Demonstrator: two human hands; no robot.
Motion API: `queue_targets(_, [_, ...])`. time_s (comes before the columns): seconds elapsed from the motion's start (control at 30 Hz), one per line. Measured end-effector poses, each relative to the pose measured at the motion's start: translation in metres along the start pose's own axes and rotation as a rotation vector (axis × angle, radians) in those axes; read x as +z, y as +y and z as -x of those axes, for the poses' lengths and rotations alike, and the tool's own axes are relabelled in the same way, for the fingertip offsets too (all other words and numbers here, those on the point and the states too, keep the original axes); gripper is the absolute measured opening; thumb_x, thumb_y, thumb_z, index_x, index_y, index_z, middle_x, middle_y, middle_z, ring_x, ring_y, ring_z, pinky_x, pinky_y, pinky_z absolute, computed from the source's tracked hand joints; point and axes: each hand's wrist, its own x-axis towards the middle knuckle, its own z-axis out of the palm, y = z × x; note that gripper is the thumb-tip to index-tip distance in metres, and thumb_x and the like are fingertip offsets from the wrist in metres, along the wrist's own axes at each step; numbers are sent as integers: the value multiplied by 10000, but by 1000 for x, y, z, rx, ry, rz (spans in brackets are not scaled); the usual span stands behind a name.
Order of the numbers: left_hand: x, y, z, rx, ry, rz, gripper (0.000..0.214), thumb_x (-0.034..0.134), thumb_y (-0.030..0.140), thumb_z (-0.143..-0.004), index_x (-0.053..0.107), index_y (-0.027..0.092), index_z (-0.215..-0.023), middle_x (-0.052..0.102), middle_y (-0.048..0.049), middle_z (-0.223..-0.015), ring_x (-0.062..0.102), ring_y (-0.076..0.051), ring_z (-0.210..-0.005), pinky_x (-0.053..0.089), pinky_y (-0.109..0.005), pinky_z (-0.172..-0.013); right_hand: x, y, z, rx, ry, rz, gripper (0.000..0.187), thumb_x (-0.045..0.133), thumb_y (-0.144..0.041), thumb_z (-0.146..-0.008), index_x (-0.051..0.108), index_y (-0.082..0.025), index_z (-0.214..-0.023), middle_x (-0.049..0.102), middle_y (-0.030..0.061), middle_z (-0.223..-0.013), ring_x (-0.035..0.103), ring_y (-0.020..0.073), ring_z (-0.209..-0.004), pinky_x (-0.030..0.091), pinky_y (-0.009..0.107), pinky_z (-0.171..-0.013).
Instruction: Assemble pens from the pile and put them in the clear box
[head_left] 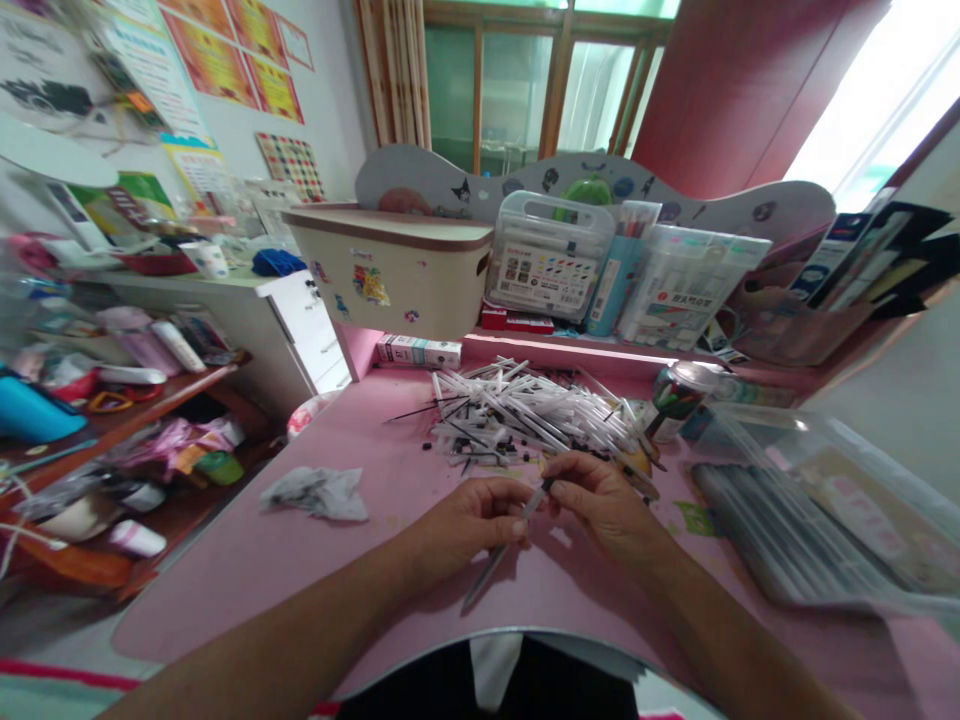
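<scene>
A slim pen (487,578) with a translucent grey barrel slants between my hands over the pink desk, its lower end pointing toward me. My left hand (480,515) pinches the barrel between thumb and fingers. At the pen's upper end, my right hand (604,500) grips the small black end piece with thumb and fingertips. Just beyond both hands spreads a heap of white pen tubes (536,405) mixed with small black parts. A clear plastic box (795,540) at my right holds a row of dark-looking pens.
Left on the desk (247,580) lies a crumpled white tissue (319,492). A can of pens (679,395) stands behind my right hand. The shelf above carries a beige bin (405,280), marker cases (551,260) and a pen holder (817,320). Cluttered shelves (127,400) stand at far left.
</scene>
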Motion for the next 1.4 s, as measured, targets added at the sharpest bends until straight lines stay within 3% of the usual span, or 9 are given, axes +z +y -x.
queue_targets(0.23, [2, 2, 2, 21, 15, -18, 285, 808, 237, -668, 783, 159, -941, 722, -66, -867, 579, -134, -705, 396, -237, -638, -4, -4, -2, -48, -62, 56, 242, 804, -304, -680, 676, -190, -851, 659, -12, -686, 589, 115, -605, 456, 251, -599])
queue_targets(0.6, [3, -1, 3, -7, 51, -34, 259, 795, 219, -669, 801, 155, -920, 709, -53, -787, 536, -123, -657, 361, -230, -593, 4, -8, 4, 29, 0, 126, 185, 734, -241, -659, 640, -195, -812, 613, -29, -631, 537, 108, -557, 411, 236, -541])
queue_targets(0.7, [3, 1, 2, 30, 41, -82, 243, 775, 232, -681, 807, 155, -910, 715, -54, -802, 546, -141, -699, 373, -238, -622, 2, -7, 5, 15, -13, 223, 158, 706, -249, -696, 632, -192, -824, 601, -29, -671, 522, 104, -573, 393, 228, -541])
queue_targets(0.83, [0, 1, 1, 23, -22, -160, 245, 761, 272, -693, 804, 132, -888, 703, -52, -771, 538, -143, -696, 372, -249, -648, 1, -10, 7, -110, -71, 475, 80, 605, -262, -803, 620, -192, -769, 583, -13, -713, 530, 123, -656, 395, 238, -599])
queue_targets(1.0, [-4, -5, 1, -31, -76, -167, 238, 750, 260, -717, 792, 138, -917, 690, -41, -788, 533, -142, -700, 377, -254, -664, 2, -12, 7, -206, -109, 769, 303, 521, -281, -880, 523, -187, -592, 484, -15, -606, 469, 131, -634, 339, 256, -596])
queue_targets(1.13, [-3, -4, 0, -17, -86, -171, 240, 745, 276, -722, 794, 141, -914, 690, -44, -792, 539, -146, -720, 379, -257, -685, 1, -10, 9, -182, -95, 696, 362, 488, -368, -924, 512, -194, -607, 490, -1, -636, 464, 139, -649, 345, 252, -590])
queue_targets(1.27, [-3, 0, 0, 21, -50, -176, 252, 758, 310, -702, 797, 127, -873, 692, -54, -770, 544, -156, -718, 378, -259, -673, -4, -7, 12, -86, -134, 428, 162, 581, -384, -876, 600, -230, -921, 545, -8, -731, 487, 132, -649, 363, 228, -570])
queue_targets(1.33, [-3, 0, 0, 22, -30, -194, 239, 760, 300, -699, 797, 129, -862, 686, -46, -746, 539, -151, -706, 376, -254, -663, -5, -8, 11, -96, -154, 469, 126, 600, -321, -856, 609, -231, -944, 552, -7, -741, 497, 137, -664, 376, 233, -584])
queue_targets(1.4, [-3, -1, 0, 13, -30, -205, 235, 761, 296, -700, 797, 133, -865, 683, -42, -740, 541, -152, -704, 381, -252, -655, -4, -11, 9, -181, -150, 601, 62, 577, -259, -853, 616, -216, -832, 561, 8, -770, 515, 152, -734, 400, 256, -652])
